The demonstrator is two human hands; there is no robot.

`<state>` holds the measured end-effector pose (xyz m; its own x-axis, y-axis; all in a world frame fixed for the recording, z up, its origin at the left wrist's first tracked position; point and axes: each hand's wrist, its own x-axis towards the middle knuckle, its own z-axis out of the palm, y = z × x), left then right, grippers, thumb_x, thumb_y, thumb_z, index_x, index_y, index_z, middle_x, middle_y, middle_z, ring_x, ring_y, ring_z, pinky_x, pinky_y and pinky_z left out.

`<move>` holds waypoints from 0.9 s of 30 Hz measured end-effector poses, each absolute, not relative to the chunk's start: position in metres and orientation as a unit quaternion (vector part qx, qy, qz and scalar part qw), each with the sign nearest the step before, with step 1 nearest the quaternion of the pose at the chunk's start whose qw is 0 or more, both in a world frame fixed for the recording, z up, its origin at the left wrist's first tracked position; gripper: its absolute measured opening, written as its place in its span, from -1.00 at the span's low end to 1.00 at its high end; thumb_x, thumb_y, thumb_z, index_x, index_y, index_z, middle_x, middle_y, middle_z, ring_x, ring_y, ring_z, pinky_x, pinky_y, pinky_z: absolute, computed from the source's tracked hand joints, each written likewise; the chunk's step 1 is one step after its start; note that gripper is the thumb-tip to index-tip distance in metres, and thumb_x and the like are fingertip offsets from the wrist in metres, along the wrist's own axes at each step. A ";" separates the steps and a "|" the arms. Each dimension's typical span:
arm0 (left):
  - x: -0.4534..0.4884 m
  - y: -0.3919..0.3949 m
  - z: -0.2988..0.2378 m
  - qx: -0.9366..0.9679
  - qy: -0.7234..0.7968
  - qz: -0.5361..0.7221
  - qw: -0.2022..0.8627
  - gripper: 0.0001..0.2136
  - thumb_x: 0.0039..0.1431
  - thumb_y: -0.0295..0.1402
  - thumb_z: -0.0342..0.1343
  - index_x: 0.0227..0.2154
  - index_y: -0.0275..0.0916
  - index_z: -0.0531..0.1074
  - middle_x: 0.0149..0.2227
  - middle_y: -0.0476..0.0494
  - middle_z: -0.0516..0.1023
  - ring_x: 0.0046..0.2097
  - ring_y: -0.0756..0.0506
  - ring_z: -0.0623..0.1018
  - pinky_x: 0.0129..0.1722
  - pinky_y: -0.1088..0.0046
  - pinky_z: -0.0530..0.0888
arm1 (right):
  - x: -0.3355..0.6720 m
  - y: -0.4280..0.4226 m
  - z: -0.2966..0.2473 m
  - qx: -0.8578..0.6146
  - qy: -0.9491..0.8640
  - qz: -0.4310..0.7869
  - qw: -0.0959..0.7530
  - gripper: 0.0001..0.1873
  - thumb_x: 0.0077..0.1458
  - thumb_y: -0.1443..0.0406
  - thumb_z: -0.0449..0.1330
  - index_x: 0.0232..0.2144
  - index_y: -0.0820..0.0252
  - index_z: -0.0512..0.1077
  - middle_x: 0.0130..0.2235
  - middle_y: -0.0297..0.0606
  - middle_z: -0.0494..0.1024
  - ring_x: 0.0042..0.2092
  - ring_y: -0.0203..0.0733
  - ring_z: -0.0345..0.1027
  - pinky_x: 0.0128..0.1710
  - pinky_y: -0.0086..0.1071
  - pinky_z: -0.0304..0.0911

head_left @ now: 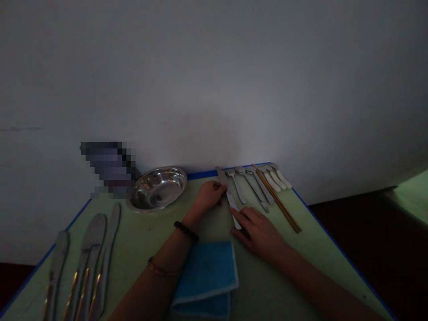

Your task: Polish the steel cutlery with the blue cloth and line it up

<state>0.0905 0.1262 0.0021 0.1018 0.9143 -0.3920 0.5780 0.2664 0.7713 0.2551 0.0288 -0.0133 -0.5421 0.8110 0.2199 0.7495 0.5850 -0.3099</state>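
Head view, slim dull-steel knife (228, 196) flat just right of the shiny round steel bowl (160, 187), left hand (209, 196) curled over the blade, grip unclear, right hand (261, 232) spread flat, fingertips on the handle, handle end hidden

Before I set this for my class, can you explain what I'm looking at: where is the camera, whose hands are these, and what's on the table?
No machine here: a person wears one camera on the head, looking down at their own bare hands. The left hand and right hand both touch a knife lying on a green table. Beside it lie spoons and chopsticks. Also on the table: a steel bowl, a blue cloth and more knives at the left.
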 end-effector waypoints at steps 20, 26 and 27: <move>0.079 0.110 -0.003 0.730 0.655 0.169 0.092 -0.67 0.21 -0.16 -0.04 -0.10 -0.30 0.35 -0.22 -0.29 0.53 -0.18 -0.25 0.53 -0.21 0.24 0.41 | 0.260 0.028 -0.010 -0.453 -0.859 0.138 0.194 -0.50 0.14 0.20 0.05 0.11 0.24 0.21 -0.03 -0.06 0.32 -0.02 -0.08 0.22 0.01 -0.17 0.22; 0.072 0.117 -0.014 0.774 0.597 0.203 0.054 -0.71 0.16 -0.21 0.05 -0.11 -0.23 0.38 -0.02 -0.21 0.42 0.04 -0.24 0.35 0.03 0.20 0.27 | 0.263 0.023 -0.009 -0.470 -0.858 0.115 0.173 -0.57 0.19 0.26 -0.02 0.06 0.34 0.27 0.07 -0.04 0.32 0.09 -0.06 0.18 0.12 -0.16 0.14; 0.071 0.118 -0.015 0.778 0.591 0.204 0.054 -0.71 0.16 -0.21 0.05 -0.11 -0.21 0.39 -0.01 -0.20 0.42 0.05 -0.25 0.34 0.03 0.17 0.27 | 0.263 0.023 -0.009 -0.468 -0.861 0.109 0.166 -0.58 0.19 0.28 -0.03 0.05 0.36 0.29 0.07 -0.04 0.34 0.08 -0.06 0.18 0.12 -0.15 0.15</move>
<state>0.0713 0.1176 -0.0153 0.2174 0.9428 0.2526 0.8986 -0.2944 0.3255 0.2634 0.0232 -0.0089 -0.5057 0.8428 0.1843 0.7704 0.5373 -0.3433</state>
